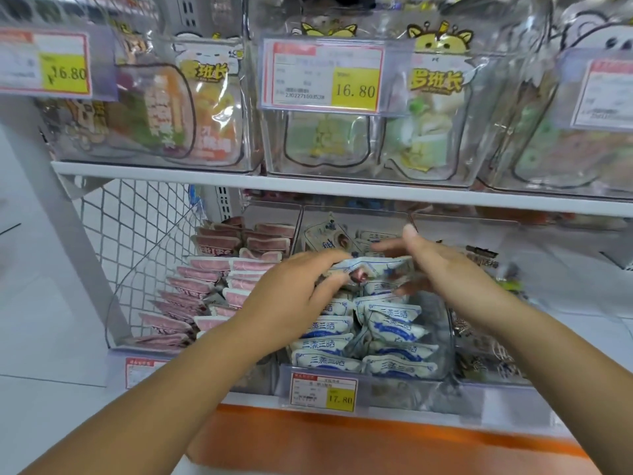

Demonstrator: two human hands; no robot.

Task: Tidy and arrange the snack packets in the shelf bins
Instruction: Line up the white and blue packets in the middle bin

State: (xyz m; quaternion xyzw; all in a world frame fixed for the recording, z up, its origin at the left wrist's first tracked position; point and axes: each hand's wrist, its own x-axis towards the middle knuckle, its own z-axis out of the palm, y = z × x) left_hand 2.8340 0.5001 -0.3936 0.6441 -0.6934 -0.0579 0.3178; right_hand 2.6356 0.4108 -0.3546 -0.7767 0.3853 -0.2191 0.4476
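Head view: a stack of blue-white snack packets (376, 264), judged light, soft and slippery, is gripped at its 9 and 3 o'clock ends by left hand (294, 281) and right hand (440, 267) above the middle bin (447, 325).

We count two hands, a left hand (294, 289) and a right hand (445, 269). Upper bins (376, 162) at twelve o'clock number three, and lower bins (442, 337) at six number three. We see five price tags (322, 75).

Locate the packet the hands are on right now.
Head view, centre: the blue-and-white packet sits between the left hand and right hand, just above the stacked packets in the lower middle bin, with the pink packets to its left.
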